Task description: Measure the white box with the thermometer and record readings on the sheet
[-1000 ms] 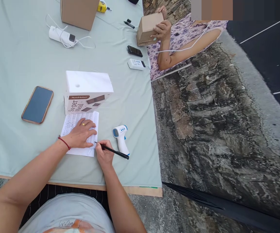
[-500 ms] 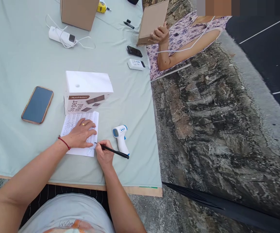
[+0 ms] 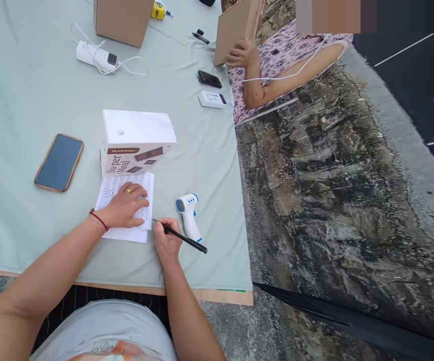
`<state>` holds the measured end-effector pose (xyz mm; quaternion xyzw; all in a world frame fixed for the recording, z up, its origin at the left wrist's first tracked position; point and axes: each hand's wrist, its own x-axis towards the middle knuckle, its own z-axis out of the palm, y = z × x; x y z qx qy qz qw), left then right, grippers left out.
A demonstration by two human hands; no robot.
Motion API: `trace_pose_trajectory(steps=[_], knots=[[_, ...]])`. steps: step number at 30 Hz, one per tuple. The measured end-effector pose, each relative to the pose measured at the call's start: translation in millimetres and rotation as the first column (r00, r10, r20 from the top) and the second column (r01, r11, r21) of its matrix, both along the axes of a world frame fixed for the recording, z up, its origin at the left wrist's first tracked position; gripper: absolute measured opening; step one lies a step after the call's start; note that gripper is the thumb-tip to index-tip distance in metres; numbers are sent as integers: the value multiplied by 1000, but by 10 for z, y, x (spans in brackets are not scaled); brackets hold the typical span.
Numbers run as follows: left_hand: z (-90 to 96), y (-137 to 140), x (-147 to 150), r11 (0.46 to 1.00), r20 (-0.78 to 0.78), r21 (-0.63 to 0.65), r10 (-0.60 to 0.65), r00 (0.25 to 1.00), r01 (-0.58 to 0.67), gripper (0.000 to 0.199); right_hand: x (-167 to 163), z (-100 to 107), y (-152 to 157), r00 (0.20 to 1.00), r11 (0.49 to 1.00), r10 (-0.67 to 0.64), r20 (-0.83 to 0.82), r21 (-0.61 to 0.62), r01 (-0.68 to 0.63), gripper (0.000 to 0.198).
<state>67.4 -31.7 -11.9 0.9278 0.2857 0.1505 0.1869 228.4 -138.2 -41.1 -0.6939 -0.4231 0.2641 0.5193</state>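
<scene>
My left hand [image 3: 128,206] lies flat with fingers spread on a printed sheet of paper [image 3: 106,195], covering part of its text. Another paper edge shows beneath that sheet. Just right of the paper, my right hand [image 3: 168,241] grips a black pen [image 3: 186,239], its tip pointing left by the sheet's edge. Behind the paper stands a white Super Meal box [image 3: 137,128]. A white and blue infrared thermometer [image 3: 189,215] rests on the cloth to the right of my right hand.
A phone [image 3: 59,162] lies at left on the cloth-covered table [image 3: 21,220]. Farther back are a white device with a cable [image 3: 96,56], a cardboard box [image 3: 123,20], a marker [image 3: 200,37], a black device [image 3: 209,78] and a white one [image 3: 212,99]. A co-worker's hand [image 3: 242,53] holds a carton [image 3: 235,30].
My right hand with the pen has shifted slightly right, away from the paper. My left hand stays in place. The co-worker's carton has tilted more upright.
</scene>
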Motion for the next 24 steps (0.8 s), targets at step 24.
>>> trace_pose_trajectory(steps=[24], knots=[[-16, 4, -11, 1000, 16, 22, -4, 1000, 3, 34, 6, -43, 1, 997, 997, 62, 37, -40, -61, 14]])
